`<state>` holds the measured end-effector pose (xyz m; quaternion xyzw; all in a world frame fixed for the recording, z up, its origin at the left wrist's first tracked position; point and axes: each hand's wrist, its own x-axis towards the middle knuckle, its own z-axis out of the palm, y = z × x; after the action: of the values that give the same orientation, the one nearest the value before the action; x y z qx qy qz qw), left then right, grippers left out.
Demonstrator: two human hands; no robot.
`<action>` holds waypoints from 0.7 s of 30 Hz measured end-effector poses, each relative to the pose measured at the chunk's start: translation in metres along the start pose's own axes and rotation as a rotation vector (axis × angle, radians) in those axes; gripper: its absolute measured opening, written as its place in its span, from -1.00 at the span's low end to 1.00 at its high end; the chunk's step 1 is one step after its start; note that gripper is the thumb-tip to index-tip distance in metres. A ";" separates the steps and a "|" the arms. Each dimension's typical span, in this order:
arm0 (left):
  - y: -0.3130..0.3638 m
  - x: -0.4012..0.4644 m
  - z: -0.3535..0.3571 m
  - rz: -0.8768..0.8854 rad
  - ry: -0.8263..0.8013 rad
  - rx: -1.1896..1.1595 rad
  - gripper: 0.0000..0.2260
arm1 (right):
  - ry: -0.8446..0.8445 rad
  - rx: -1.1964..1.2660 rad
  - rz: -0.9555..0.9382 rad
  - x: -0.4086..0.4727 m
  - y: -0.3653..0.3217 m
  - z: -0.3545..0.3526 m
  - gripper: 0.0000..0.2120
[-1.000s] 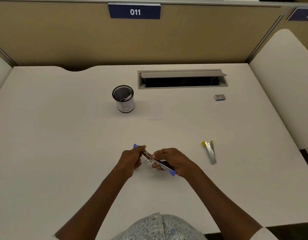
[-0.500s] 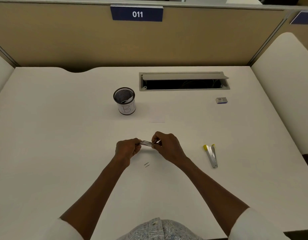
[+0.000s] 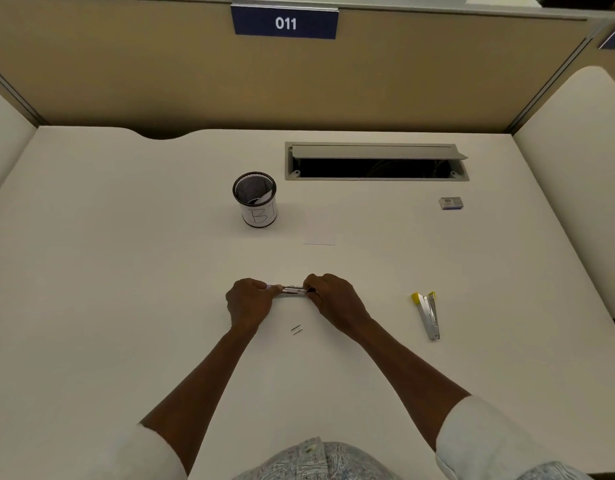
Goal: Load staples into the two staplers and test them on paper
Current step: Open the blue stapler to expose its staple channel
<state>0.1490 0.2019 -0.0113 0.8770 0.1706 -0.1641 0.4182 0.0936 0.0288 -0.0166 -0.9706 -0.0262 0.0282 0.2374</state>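
Note:
A small metal stapler with blue ends [image 3: 292, 289] lies level between my two hands at the middle of the white desk. My left hand [image 3: 248, 302] grips its left end and my right hand [image 3: 335, 299] grips its right end; most of its blue trim is hidden by fingers. Two short staple strips [image 3: 296, 329] lie on the desk just in front of my hands. A second stapler with yellow tips [image 3: 428, 314] lies to the right, untouched. A small staple box [image 3: 451, 203] sits at the far right. A white sheet of paper [image 3: 319, 233] lies flat behind my hands.
A black mesh pen cup [image 3: 255, 199] with a white label stands left of the paper. An open cable tray slot [image 3: 376, 162] is set in the desk at the back. Tan partition walls close off the rear and sides.
The blue stapler has gone from tilted and opened out to level and drawn together, farther from me. My hands moved away from the staple strips, which now lie uncovered.

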 end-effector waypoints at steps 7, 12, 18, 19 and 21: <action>-0.005 -0.003 -0.005 0.108 -0.010 0.181 -0.68 | -0.005 0.044 0.010 -0.003 0.002 -0.001 -0.89; -0.004 -0.005 -0.004 0.102 -0.047 0.192 -0.67 | -0.019 0.033 -0.005 -0.002 0.004 -0.004 -0.86; -0.005 -0.006 -0.003 0.091 -0.044 0.169 -0.66 | -0.029 0.039 0.012 -0.001 0.003 -0.004 -0.85; -0.005 -0.006 -0.002 0.097 -0.040 0.175 -0.65 | -0.028 0.042 0.011 -0.001 0.003 -0.003 -0.84; -0.006 -0.006 -0.002 0.103 -0.030 0.180 -0.62 | -0.026 0.063 0.015 -0.001 0.004 -0.003 -0.79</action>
<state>0.1415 0.2061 -0.0115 0.9160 0.1036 -0.1704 0.3482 0.0929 0.0235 -0.0162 -0.9623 -0.0210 0.0434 0.2675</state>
